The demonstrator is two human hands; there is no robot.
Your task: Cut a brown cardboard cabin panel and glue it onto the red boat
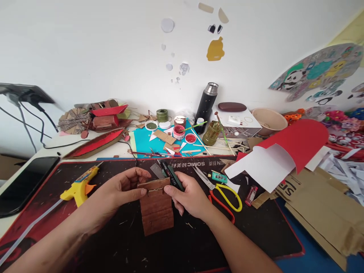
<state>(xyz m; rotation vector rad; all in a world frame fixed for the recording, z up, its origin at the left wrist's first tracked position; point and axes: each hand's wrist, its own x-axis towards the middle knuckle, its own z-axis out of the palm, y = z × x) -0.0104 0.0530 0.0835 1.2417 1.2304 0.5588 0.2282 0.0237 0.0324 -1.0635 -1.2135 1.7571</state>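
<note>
A brown-painted cardboard piece (157, 214) with crosswise folds stands between my hands above the dark mat. My left hand (121, 189) pinches its top left corner between thumb and fingers. On the right edge, my right hand (189, 195) is closed, its thumb pressed on the front face and its other fingers behind. A torn, pale strip shows along the upper fold. Right behind the cardboard are a black marker-like stick (164, 167) with white print and a dark green handle-like thing (176, 178); whether my right fingers touch them is hidden.
A yellow glue gun (79, 187) lies left, beside a black phone (30, 182). Scissors (209, 180) with yellow and red handles lie right. Farther back are a painted cardboard boat (98, 144), open paint pots (179, 131), a black thermos (206, 106) and rolled red paper (295, 142).
</note>
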